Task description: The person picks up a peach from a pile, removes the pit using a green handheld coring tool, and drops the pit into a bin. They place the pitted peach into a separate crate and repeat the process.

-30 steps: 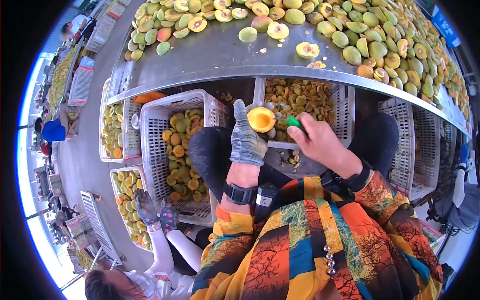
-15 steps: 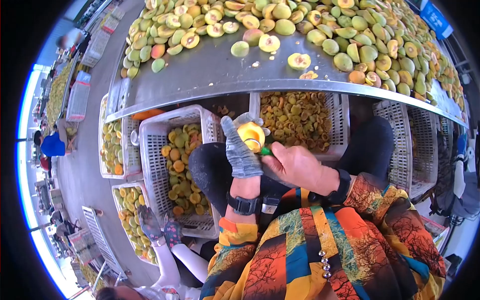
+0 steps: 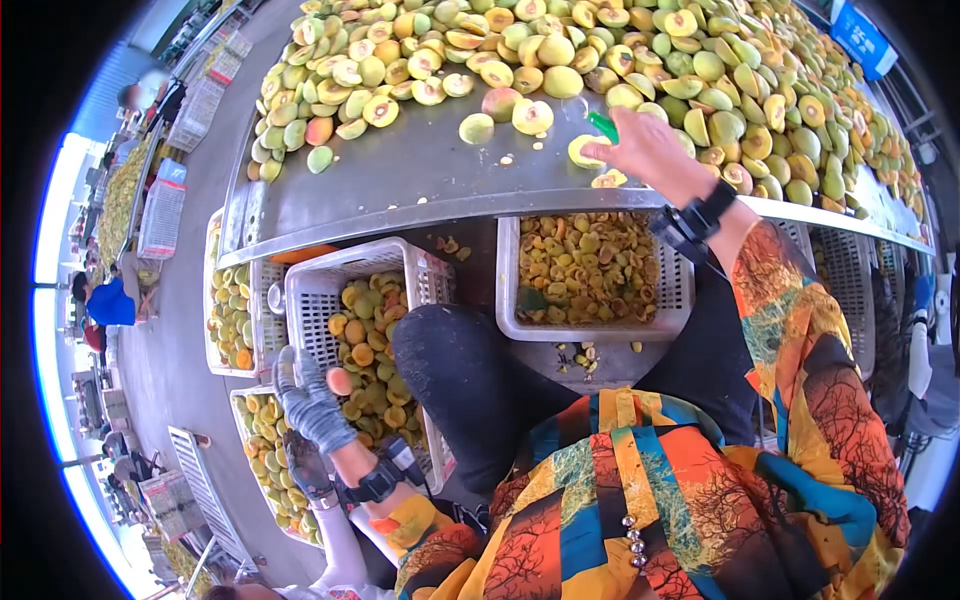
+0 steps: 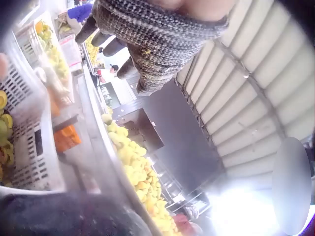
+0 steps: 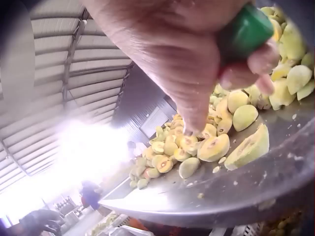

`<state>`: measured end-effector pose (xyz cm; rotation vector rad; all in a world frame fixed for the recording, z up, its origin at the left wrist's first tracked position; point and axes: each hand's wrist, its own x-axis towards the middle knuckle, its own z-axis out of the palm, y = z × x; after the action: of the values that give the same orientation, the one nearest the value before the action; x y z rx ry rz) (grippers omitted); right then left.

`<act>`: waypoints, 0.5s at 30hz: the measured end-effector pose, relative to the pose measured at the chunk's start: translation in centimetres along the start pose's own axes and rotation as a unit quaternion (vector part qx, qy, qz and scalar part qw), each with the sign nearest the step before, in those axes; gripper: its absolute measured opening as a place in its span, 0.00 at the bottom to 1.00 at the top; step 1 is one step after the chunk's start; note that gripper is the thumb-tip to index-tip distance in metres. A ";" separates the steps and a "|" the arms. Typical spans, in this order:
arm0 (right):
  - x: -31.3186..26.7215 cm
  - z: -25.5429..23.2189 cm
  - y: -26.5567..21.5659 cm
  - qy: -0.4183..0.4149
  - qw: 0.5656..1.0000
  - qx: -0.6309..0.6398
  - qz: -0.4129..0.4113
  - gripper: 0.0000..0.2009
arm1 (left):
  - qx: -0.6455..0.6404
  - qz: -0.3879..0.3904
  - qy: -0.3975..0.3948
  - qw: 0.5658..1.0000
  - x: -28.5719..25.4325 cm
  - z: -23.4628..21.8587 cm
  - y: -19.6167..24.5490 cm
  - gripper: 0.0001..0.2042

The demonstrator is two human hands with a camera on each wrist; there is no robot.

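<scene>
Green handle (image 3: 603, 127) gripped in the right hand (image 3: 652, 150); left hand (image 3: 315, 403) spread.
In the head view, the handle is held at a fruit half (image 3: 588, 152) on the metal table (image 3: 400, 190); a pinkish fruit (image 3: 340, 381) is seen beside the gloved fingers. In the left wrist view, gloved fingers are parted. In the right wrist view, the handle is wrapped by curled fingers.

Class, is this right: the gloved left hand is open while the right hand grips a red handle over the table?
Not red: the gloved left hand is open while the right hand grips a green handle over the table, as the right wrist view shows.
</scene>
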<state>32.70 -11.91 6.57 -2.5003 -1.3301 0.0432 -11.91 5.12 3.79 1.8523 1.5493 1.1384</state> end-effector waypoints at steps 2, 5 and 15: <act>2.0 3.4 1.5 -0.070 0.996 -0.010 -0.051 0.24 | -0.087 -0.034 -0.014 0.996 -1.7 1.6 3.2 0.14; 2.2 4.9 0.5 -0.073 0.995 -0.038 -0.053 0.19 | -0.124 0.030 -0.119 0.985 -4.4 5.1 7.9 0.12; -6.2 -2.1 -6.8 0.049 0.947 0.284 -0.140 0.24 | -0.630 -0.359 -0.423 0.544 -10.0 16.6 16.6 0.30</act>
<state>24.02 -13.94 9.74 -1.8015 -1.3798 0.2041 10.97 -6.13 4.70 0.3926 0.3857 0.4311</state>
